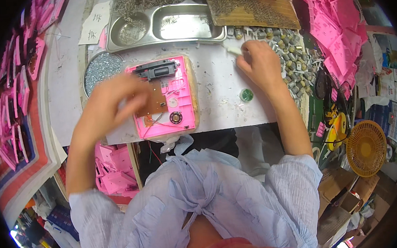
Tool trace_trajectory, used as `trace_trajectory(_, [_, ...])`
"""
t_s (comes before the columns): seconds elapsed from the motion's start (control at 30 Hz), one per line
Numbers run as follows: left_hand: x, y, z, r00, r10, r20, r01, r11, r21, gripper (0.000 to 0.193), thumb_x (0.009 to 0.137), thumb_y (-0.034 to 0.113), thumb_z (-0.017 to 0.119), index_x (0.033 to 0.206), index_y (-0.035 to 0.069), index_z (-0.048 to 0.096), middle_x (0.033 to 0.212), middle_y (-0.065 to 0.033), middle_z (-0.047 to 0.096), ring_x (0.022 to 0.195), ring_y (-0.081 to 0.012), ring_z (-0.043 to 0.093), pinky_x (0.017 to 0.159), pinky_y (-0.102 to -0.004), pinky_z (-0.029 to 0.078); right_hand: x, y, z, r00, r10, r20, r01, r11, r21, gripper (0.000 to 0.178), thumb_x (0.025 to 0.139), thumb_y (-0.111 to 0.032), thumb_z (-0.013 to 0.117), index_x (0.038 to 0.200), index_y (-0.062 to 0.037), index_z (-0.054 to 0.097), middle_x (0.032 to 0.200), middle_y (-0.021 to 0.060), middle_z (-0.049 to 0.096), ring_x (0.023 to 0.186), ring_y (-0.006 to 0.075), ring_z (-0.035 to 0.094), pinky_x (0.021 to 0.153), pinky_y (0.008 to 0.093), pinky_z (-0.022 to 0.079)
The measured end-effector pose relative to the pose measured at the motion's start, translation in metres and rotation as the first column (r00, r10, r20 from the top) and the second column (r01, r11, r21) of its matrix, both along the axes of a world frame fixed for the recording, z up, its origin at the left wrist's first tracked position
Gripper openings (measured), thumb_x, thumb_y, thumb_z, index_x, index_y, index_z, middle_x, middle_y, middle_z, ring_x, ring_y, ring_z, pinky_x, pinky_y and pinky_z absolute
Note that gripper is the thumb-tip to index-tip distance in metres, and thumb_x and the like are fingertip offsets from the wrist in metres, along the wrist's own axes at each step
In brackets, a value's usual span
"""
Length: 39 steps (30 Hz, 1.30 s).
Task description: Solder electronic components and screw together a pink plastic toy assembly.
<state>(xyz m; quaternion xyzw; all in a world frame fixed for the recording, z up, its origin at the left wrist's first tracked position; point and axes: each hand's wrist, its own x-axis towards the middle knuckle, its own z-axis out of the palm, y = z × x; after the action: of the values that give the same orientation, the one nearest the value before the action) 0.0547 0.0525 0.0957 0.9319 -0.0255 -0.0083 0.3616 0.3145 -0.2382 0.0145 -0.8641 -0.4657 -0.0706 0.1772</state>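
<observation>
A pink plastic casing [186,107] lies on a padded block at the table's front edge. Inside it are a black mechanism [161,71], a brown circuit board [154,109], a small round speaker [176,117] and thin wires. My left hand [116,101] hovers over the casing's left side, hiding part of it. Motion blurs its fingers, so its grip is unclear. Farther right, my right hand [262,64] has its fingers closed around a slim white tube-like piece [234,51] whose tip points left. Nearer me sits a small round pot of green stuff [246,95].
A round tin of small screws [100,68] stands left of the casing. Behind lies a metal compartment tray [187,35] with small metal parts, beside a brown board [250,7] covered in more. Small motors [292,66] are heaped at right. Pink shells [334,22] pile on both sides.
</observation>
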Motion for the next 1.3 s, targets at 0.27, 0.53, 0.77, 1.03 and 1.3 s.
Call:
trace_trajectory(0.27, [0.181, 0.031, -0.077, 0.961, -0.253, 0.109, 0.097, 0.682, 0.725, 0.014, 0.087, 0.012, 0.066, 0.093, 0.000, 0.065, 0.096, -0.0155, 0.063, 0.093, -0.0374, 0.066, 0.078, -0.0467, 0.055, -0.020, -0.039, 0.010, 0.788, 0.024, -0.616, 0.128, 0.971, 0.202, 0.021, 0.093, -0.012, 0.063, 0.111, -0.0032, 0.070, 0.084, 0.0083, 0.065, 0.073, 0.0163, 0.062, 0.068, 0.0305, 0.051])
trace_trajectory(0.53, [0.136, 0.006, -0.035, 0.939, 0.147, 0.310, -0.178, 0.981, 0.077, 0.019, 0.091, 0.016, 0.068, 0.103, 0.001, 0.067, 0.095, -0.0115, 0.073, 0.083, -0.0263, 0.070, 0.077, -0.0393, 0.056, -0.071, -0.045, 0.032, 0.327, 0.232, -0.916, 0.398, 0.845, 0.356, 0.022, 0.092, -0.001, 0.072, 0.114, 0.0032, 0.071, 0.098, 0.0043, 0.066, 0.077, 0.0081, 0.062, 0.069, 0.0230, 0.055])
trace_trajectory(0.77, [-0.010, -0.080, -0.019, 0.912, 0.129, -0.390, -0.405, 0.442, -0.800, 0.021, 0.102, 0.009, 0.062, 0.119, -0.003, 0.066, 0.096, -0.0055, 0.068, 0.081, -0.0093, 0.061, 0.075, -0.0250, 0.051, -0.126, -0.008, 0.044, 0.135, 0.488, -0.862, 0.307, 0.807, 0.505, 0.025, 0.093, 0.001, 0.071, 0.118, 0.0055, 0.069, 0.100, 0.0079, 0.065, 0.083, 0.0099, 0.066, 0.071, 0.0218, 0.057])
trace_trajectory(1.03, [-0.038, -0.096, -0.043, 0.879, 0.238, -0.413, -0.464, 0.230, -0.855, 0.021, 0.103, 0.008, 0.060, 0.120, -0.004, 0.066, 0.095, -0.0056, 0.068, 0.077, -0.0099, 0.061, 0.071, -0.0245, 0.051, -0.137, 0.008, 0.048, 0.250, 0.408, -0.878, 0.160, 0.877, 0.454, 0.032, 0.091, -0.008, 0.077, 0.120, 0.0028, 0.069, 0.093, 0.0070, 0.069, 0.082, 0.0095, 0.066, 0.067, 0.0229, 0.055])
trace_trajectory(1.3, [-0.040, -0.100, -0.040, 0.886, 0.037, -0.463, -0.432, 0.430, -0.792, 0.020, 0.105, 0.015, 0.060, 0.115, -0.001, 0.068, 0.082, 0.0004, 0.065, 0.067, -0.0045, 0.058, 0.058, -0.0213, 0.048, -0.134, -0.003, 0.061, 0.696, 0.482, -0.531, -0.376, 0.876, 0.303, 0.030, 0.087, -0.006, 0.079, 0.115, 0.0008, 0.070, 0.090, 0.0087, 0.072, 0.079, 0.0117, 0.069, 0.068, 0.0261, 0.055])
